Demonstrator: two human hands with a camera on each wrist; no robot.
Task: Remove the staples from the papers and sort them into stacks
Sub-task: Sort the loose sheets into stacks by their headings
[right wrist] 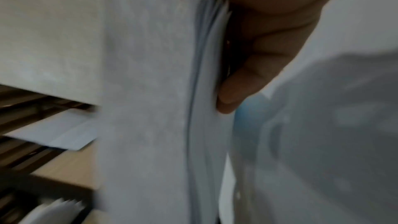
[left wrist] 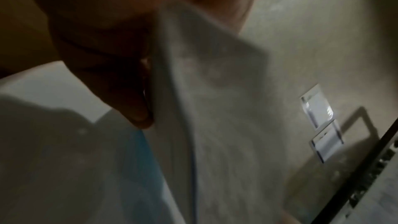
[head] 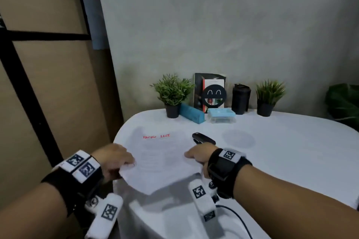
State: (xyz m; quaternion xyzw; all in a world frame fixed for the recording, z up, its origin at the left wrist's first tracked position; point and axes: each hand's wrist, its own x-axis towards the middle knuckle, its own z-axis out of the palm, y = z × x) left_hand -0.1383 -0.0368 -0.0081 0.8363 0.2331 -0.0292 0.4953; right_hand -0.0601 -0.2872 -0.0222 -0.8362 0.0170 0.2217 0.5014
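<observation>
Both hands, left hand (head: 114, 158) and right hand (head: 201, 156), grip the papers (head: 161, 161) by opposite edges; lower them flat beside the stapler (head: 203, 138).

An office-like desk corner is suggested. A white table (head: 272, 151) is set against a grey wall, with potted plants (head: 172, 95), books (head: 209, 87) and a stapler (head: 203, 138).

White table (head: 281, 153), black stapler (head: 203, 138), two potted plants (head: 172, 95), blue case (head: 191, 115)
</observation>
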